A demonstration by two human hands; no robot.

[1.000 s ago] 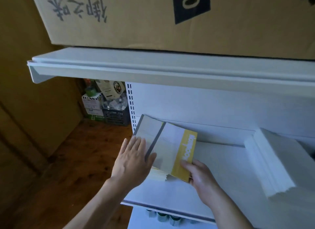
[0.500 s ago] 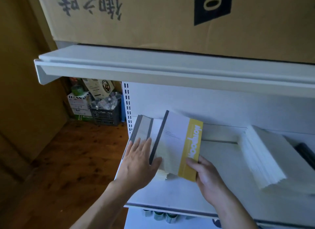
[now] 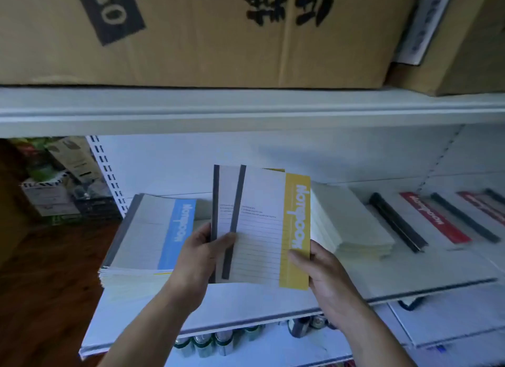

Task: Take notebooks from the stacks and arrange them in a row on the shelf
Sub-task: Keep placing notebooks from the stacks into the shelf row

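We see both hands closed on the same small bundle, held upright over the white shelf (image 3: 246,306). The yellow notebook (image 3: 262,230) faces us, its yellow band on the right and its dark spine strip on the left. A second notebook (image 3: 219,202) sits right behind it and juts out to the left, showing its own grey spine.

The left hand (image 3: 202,260) grips the bundle at the lower left, the thumb lying across the front by the dark spine strip and the fingers out of sight behind. The right hand (image 3: 325,282) pinches the lower right corner, the thumb pressed on the yellow band. The hands are apart, one at each side edge.

To the left of the bundle a stack topped by a blue notebook (image 3: 153,235) lies flat on the shelf, just beside the left hand. Behind and to the right lies a pale stack (image 3: 352,224), partly hidden by the yellow band. Farther right, well apart from the hands, red notebooks (image 3: 434,219) lie overlapped in a row. A cardboard box (image 3: 218,33) stands on the upper shelf (image 3: 246,107).
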